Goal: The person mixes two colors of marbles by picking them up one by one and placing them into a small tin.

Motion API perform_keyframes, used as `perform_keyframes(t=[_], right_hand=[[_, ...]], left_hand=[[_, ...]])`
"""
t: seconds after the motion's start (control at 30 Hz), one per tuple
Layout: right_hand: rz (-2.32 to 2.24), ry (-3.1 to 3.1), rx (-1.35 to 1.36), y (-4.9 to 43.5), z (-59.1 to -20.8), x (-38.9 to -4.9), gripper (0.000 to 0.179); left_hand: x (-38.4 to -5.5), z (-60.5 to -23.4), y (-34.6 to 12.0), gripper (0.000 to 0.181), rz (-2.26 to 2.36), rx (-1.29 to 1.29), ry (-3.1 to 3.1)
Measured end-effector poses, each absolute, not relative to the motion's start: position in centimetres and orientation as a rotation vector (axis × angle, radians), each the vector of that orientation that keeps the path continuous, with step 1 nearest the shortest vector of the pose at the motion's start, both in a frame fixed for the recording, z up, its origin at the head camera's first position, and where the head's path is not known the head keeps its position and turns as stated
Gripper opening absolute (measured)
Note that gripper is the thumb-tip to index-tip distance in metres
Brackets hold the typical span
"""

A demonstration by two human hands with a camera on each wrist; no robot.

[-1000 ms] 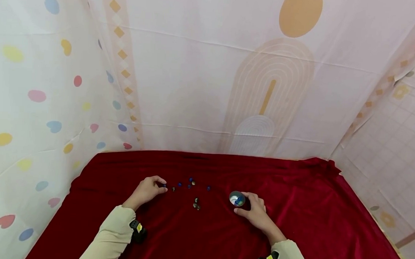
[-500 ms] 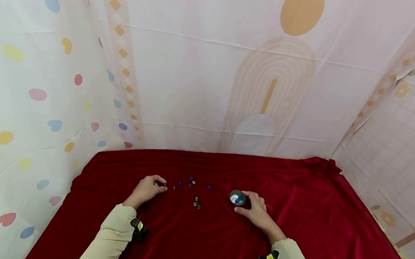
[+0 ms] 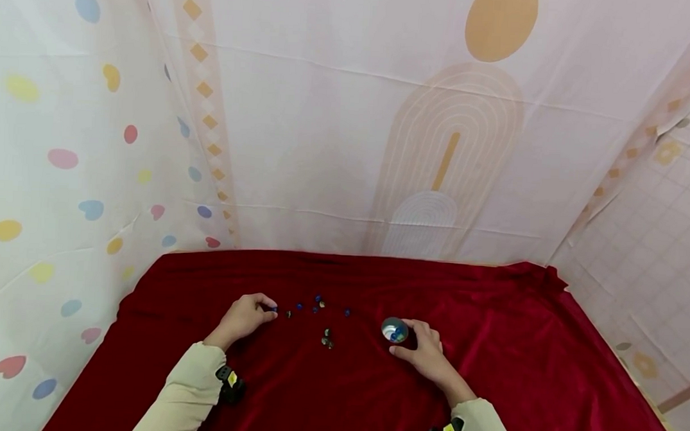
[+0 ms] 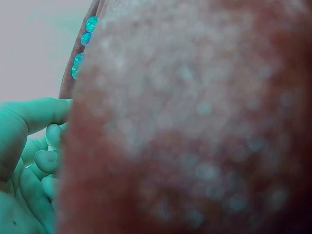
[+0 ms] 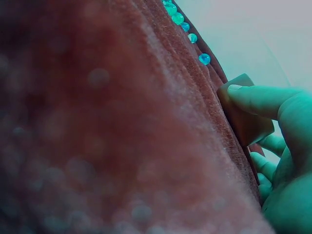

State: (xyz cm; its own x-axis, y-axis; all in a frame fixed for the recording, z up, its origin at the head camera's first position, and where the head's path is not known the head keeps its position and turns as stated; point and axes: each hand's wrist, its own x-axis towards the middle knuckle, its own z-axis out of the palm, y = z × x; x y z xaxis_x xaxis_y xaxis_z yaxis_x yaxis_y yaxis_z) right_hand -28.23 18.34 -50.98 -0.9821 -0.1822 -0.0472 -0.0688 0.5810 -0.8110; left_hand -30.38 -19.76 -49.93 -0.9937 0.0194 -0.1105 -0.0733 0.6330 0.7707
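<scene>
At the left of the red cloth, my left hand (image 3: 245, 314) pinches a small blue marble (image 3: 275, 309) between thumb and forefinger. The cloth hides that marble in the left wrist view, where the hand (image 4: 29, 141) shows at the left edge. On the right, my right hand (image 3: 428, 351) grips a small round metal cup (image 3: 387, 325) from its right side, thumb in front and fingers behind. Blue and greenish marbles (image 3: 398, 335) lie inside it. From the right wrist view, the cup (image 5: 246, 117) stands on the cloth with the thumb pressed along its side.
Between the hands lie several loose marbles: a blue one (image 3: 347, 313) nearest the cup, a blue one (image 3: 299, 306) and a dark one (image 3: 288, 314) near the left hand, and a dark cluster (image 3: 326, 341) closer in. Red velvet cloth (image 3: 337, 395) covers the table; patterned curtains (image 3: 302, 143) hang behind.
</scene>
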Motion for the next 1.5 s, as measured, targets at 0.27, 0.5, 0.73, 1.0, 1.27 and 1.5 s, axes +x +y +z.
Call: perform_keyframes(t=[0.27, 0.5, 0.73, 1.0, 1.27, 1.5], right_hand=[[-1.374, 2.671, -0.222, 18.4, -51.1, -28.2, 0.057], [-1.367, 2.684, -0.211, 18.3, -51.0, -28.3, 0.059], [-1.392, 2.678, -0.219, 18.0, -50.9, -28.4, 0.059], [-1.402, 2.671, -0.232, 18.0, -51.0, -28.2, 0.059], [-1.403, 2.671, -0.222, 17.8, -50.8, -28.2, 0.06], [-1.406, 2.66, -0.222, 17.6, -50.7, -28.2, 0.06]], left_hand=[[-30.5, -49.8, -19.5, 0.021, 1.313, -0.011, 2.749], [-30.9, -48.9, -18.8, 0.021, 1.324, 0.058, 2.778], [-31.2, -47.8, -17.3, 0.024, 1.362, 0.138, 2.762], [-31.2, -47.1, -15.0, 0.024, 1.41, 0.164, 2.7], [-31.2, -46.4, -12.7, 0.022, 1.422, 0.214, 2.681], [-31.6, -45.8, -10.6, 0.021, 1.426, 0.263, 2.665]])
